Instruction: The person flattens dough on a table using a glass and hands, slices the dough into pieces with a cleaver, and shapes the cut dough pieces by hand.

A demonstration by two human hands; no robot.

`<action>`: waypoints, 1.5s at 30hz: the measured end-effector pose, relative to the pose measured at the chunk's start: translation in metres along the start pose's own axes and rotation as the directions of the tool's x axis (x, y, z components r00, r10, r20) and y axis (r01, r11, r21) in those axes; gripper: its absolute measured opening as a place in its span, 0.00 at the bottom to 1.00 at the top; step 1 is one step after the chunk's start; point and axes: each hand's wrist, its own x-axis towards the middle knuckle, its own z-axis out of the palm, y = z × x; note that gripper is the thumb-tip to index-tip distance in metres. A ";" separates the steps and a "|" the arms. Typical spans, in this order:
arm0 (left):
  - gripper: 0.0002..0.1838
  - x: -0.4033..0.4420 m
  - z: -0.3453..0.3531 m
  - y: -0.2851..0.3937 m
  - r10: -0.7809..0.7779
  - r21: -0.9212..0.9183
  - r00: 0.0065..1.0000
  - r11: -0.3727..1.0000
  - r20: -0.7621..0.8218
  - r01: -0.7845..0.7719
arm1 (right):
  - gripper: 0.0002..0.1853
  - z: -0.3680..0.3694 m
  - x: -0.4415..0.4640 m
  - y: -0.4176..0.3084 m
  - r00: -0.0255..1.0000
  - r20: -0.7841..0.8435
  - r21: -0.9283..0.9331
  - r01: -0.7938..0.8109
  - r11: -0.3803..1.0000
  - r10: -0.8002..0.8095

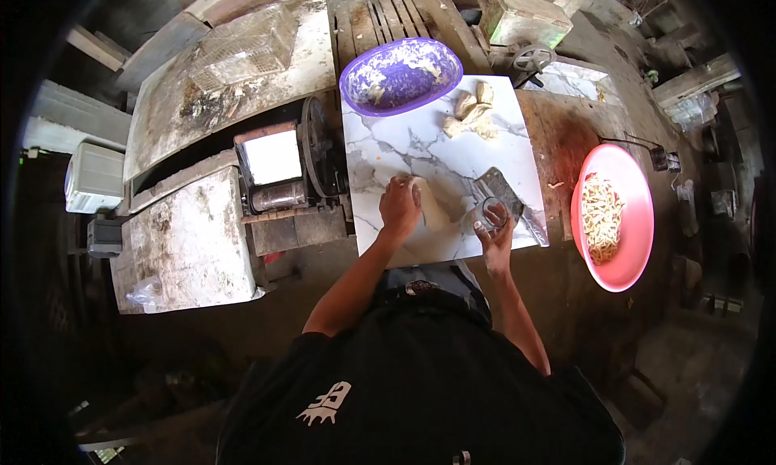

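Observation:
A pale, smooth piece of dough (436,208) lies on the marble-patterned board (376,154) in front of me. My left hand (400,206) is at the dough's left edge, its fingers curled against it; the fingertips are partly hidden. In my right hand (495,232) is a clear glass (477,218), tilted on its side by the dough's right edge, its round end towards the right. Just behind that hand lies a broad-bladed metal cleaver (499,189). Several lumps of dough (471,113) rest farther back on the board.
A purple basin (449,93) smeared with dough stands at the board's back left. Off to the right is a pink basin (638,247) holding many pale strips. A hand-cranked roller machine (279,197) with a large wheel (321,146) borders the board's left side.

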 end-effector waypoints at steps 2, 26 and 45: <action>0.15 0.004 0.000 0.002 -0.127 -0.081 0.991 0.988 0.042 0.130 | 0.37 -0.004 0.005 -0.002 1.000 0.009 -0.008 -0.008 1.000 0.008; 0.08 -0.024 0.009 0.027 -0.123 -0.474 0.992 0.874 0.007 0.112 | 0.37 -0.049 0.064 -0.008 0.943 0.331 -0.010 -0.023 1.000 0.025; 0.15 -0.024 0.000 0.070 -0.600 -0.957 0.755 -0.065 0.264 0.283 | 0.35 -0.065 0.074 0.001 0.933 0.361 0.007 -0.001 1.000 -0.001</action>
